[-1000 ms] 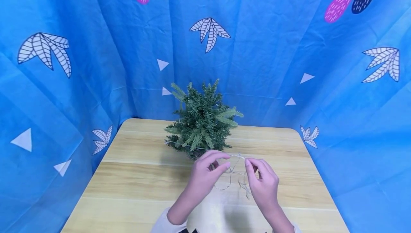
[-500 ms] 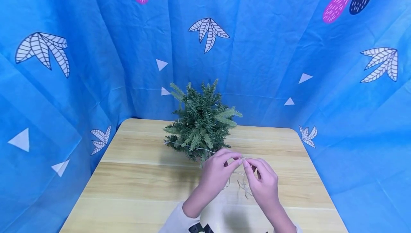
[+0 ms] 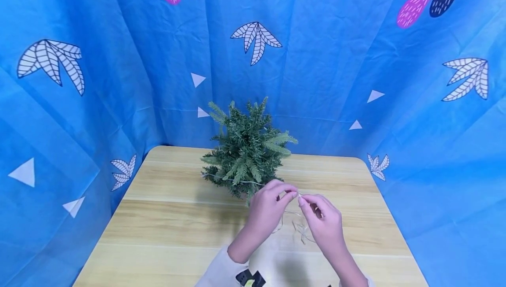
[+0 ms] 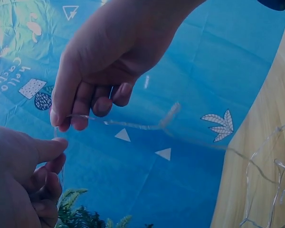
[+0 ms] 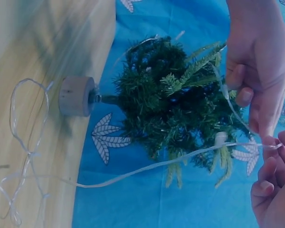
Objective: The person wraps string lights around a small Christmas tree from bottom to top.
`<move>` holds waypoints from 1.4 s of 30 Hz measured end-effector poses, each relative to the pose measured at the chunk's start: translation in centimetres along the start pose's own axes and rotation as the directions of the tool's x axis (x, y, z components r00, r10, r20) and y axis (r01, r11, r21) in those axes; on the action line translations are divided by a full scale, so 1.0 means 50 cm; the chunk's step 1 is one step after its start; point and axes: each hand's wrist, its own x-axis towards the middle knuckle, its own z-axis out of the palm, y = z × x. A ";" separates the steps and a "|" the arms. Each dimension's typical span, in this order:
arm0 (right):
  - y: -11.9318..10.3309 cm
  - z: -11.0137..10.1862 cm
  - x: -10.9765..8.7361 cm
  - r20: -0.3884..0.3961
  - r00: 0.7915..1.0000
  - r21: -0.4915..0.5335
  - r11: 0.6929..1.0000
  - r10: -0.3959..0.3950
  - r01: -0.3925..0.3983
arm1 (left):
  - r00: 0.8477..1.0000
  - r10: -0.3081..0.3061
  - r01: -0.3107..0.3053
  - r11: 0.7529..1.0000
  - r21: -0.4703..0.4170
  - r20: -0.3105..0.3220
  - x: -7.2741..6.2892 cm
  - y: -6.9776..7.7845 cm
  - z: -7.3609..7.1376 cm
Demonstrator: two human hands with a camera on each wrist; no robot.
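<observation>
An artificial pine tree (image 3: 245,150) stood near the middle of the table's (image 3: 158,216) far edge, a clear fairy-light string (image 5: 156,165) across its lower branches. Nearer the front edge, the left hand's (image 3: 269,205) grip pinched the string; just right, the right hand's (image 3: 326,223) grip pinched it too, loose loops below.

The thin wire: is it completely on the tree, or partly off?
Partly off: the wire crosses the tree low down, but some loops are off it.

the curtain (image 3: 316,67) is blue with white printed leaves (image 3: 258,49), the tree (image 3: 247,153) green, the string (image 5: 104,184) clear, the tabletop (image 3: 174,216) pale wood-grain.
</observation>
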 end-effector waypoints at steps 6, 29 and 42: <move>-0.007 -0.014 -0.008 0.049 0.990 0.055 0.989 0.136 -0.138 | 0.999 -0.038 0.038 0.999 0.003 -0.032 0.011 -0.002 0.006; 0.006 -0.058 0.006 -0.064 0.912 -0.030 0.913 0.405 -0.407 | 0.988 -0.147 0.145 0.988 0.047 0.044 0.033 0.023 0.014; 0.005 -0.044 0.028 -0.038 0.931 -0.026 0.931 0.363 -0.364 | 0.994 -0.076 0.070 0.995 0.064 0.085 0.043 0.030 0.057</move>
